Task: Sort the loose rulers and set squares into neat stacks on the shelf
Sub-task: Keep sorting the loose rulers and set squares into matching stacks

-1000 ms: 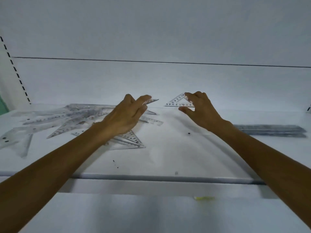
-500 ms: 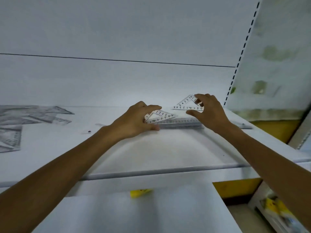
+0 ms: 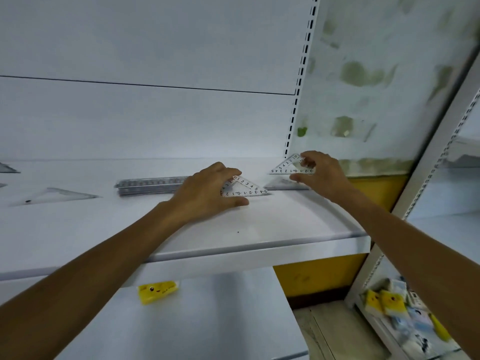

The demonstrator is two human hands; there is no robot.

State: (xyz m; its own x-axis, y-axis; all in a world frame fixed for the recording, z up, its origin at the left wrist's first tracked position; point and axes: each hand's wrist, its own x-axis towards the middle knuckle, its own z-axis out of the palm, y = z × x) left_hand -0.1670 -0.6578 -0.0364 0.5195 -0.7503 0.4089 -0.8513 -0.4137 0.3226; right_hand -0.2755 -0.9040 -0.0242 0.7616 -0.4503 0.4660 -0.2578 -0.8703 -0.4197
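My left hand (image 3: pixel 207 190) pinches a small clear set square (image 3: pixel 244 188) just above the white shelf (image 3: pixel 259 229). To its right, my right hand (image 3: pixel 320 175) holds a second clear set square (image 3: pixel 287 166) upright near the shelf's right end. Under that hand a flat set square stack (image 3: pixel 283 184) lies on the shelf. A stack of clear rulers (image 3: pixel 150 185) lies behind my left hand. A loose set square (image 3: pixel 57 194) lies further left.
The perforated shelf upright (image 3: pixel 298 87) bounds the shelf on the right, with a stained wall beyond. More set squares (image 3: pixel 7 168) sit at the far left edge. A yellow pack (image 3: pixel 157 291) lies on the lower shelf; several packs (image 3: pixel 387 302) fill a bin at the lower right.
Both hands have travelled right along the shelf from the loose pile to its right end, each carrying a small set square. The view has turned right with them.
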